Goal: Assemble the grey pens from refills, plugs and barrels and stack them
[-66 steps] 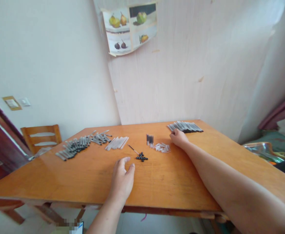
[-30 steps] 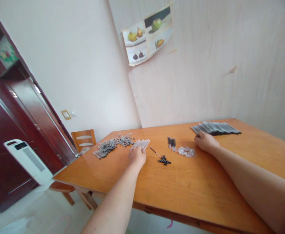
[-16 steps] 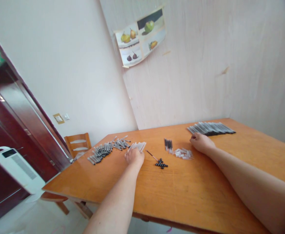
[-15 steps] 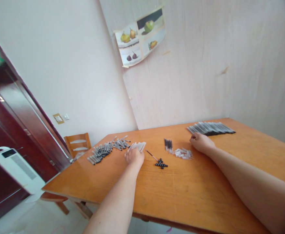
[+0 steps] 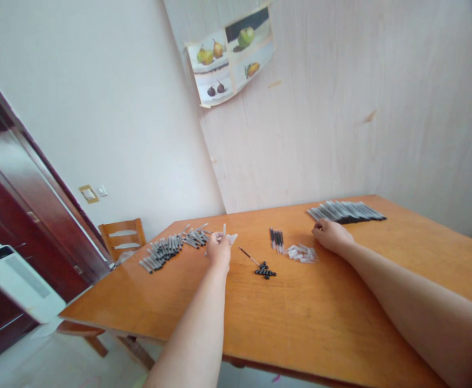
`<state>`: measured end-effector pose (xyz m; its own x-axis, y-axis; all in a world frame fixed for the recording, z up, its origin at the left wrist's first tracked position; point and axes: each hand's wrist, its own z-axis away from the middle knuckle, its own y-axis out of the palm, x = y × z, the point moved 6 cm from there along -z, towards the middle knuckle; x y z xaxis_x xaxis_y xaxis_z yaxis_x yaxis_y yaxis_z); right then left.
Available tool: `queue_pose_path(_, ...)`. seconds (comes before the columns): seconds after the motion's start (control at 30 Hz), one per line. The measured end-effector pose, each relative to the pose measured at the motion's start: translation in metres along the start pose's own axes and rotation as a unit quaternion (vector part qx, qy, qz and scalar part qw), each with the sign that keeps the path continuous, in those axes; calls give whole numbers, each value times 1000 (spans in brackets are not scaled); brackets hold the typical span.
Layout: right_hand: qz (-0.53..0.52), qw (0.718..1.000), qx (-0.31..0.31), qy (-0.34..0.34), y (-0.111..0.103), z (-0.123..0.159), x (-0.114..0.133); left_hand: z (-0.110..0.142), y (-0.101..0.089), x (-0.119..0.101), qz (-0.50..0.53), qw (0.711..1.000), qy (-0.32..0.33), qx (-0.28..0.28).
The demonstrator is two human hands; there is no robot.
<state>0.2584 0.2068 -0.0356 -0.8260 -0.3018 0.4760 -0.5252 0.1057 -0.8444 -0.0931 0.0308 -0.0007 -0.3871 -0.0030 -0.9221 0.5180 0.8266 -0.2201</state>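
Observation:
My left hand (image 5: 219, 252) is closed on a translucent white pen barrel (image 5: 224, 228), which points upright from the fingers. Just behind that hand lies a heap of white barrels (image 5: 233, 237), partly hidden by it. My right hand (image 5: 331, 236) rests on the table with curled fingers; what they hold, if anything, is hidden. Close behind it is a row of grey pens with black ends (image 5: 346, 211). Between the hands lie dark refills (image 5: 277, 240), clear caps (image 5: 302, 253), small black pieces (image 5: 265, 270) and a single thin refill (image 5: 248, 255).
A loose pile of grey pens (image 5: 164, 251) lies at the left of the wooden table (image 5: 284, 323). A wooden chair (image 5: 123, 237) stands beyond its left edge, near a white appliance (image 5: 18, 285). Fruit pictures (image 5: 231, 56) hang on the wall behind.
My left hand has lifted slightly from the heap of white barrels, with one barrel now upright in its fingers. My right hand stays in place. The view has shifted a little.

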Motion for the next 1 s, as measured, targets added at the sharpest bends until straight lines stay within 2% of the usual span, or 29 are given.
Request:
queue_pose_path(0.13,3,1000,0,-5,0,0,0,-1,4,3,132,991,-31,5)
queue_pose_path(0.27,2,1000,-1,-6,-2,0,0,0,1,2,209,977,-45,26)
queue_pose_path(0.43,12,1000,2,-7,-2,1,0,0,0,-3,270,962,-1,41)
queue_pose_path(0.57,14,1000,-1,-13,-1,1,-2,-2,-4,-7,216,974,67,23)
queue_pose_path(0.67,6,1000,-11,-20,-2,3,-1,-2,-14,-19,96,982,161,-18)
queue_pose_path(0.8,25,998,-43,-26,-13,3,7,6,-25,-40,-63,953,286,-81)
queue_pose_path(0.9,49,996,-61,-35,-24,0,23,10,-25,-46,-79,941,314,-103)
queue_pose_path(1.0,51,994,-41,-84,-29,-1,55,9,-17,-42,-55,953,292,-66)
